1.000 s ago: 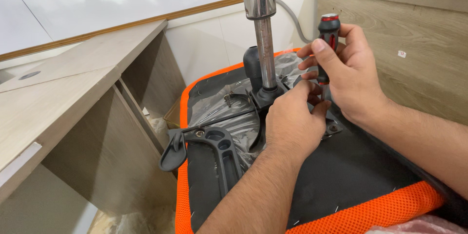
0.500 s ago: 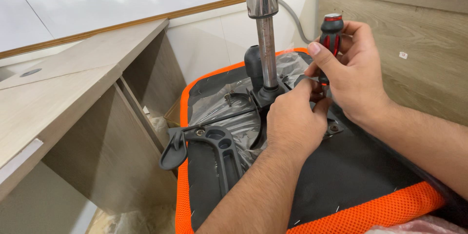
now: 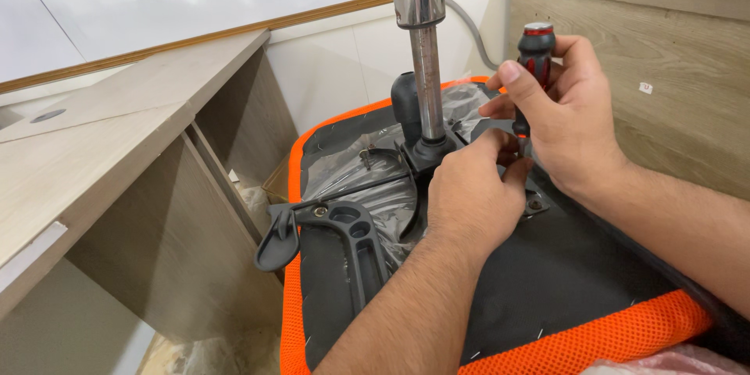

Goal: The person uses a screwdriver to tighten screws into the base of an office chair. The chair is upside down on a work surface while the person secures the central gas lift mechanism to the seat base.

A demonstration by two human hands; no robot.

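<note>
Chrome gas-lift cylinder [image 3: 418, 0] glossy metal, lightly spotted. Screwdriver [image 3: 533, 55] handle smooth black-red plastic or rubber. Seat underside [image 3: 562, 266] matt black fabric, orange mesh edging [image 3: 594, 340]. Armrest [image 3: 344, 242] matt grey plastic. Crinkled clear plastic wrap [image 3: 351, 180]. Desk [image 3: 117, 117] light woodgrain laminate, matt.

Screwdriver [image 3: 533, 58] raised slightly and tilted more upright within right hand [image 3: 566, 121]; thumb shifted higher along handle. Left hand [image 3: 473, 195] moved closer, fingertips now directly beneath right hand's fingers.

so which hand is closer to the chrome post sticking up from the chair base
Left. The left hand rests beside the foot of the chrome post, nearly touching its black collar. The right hand is farther right, gripping the screwdriver.
</note>
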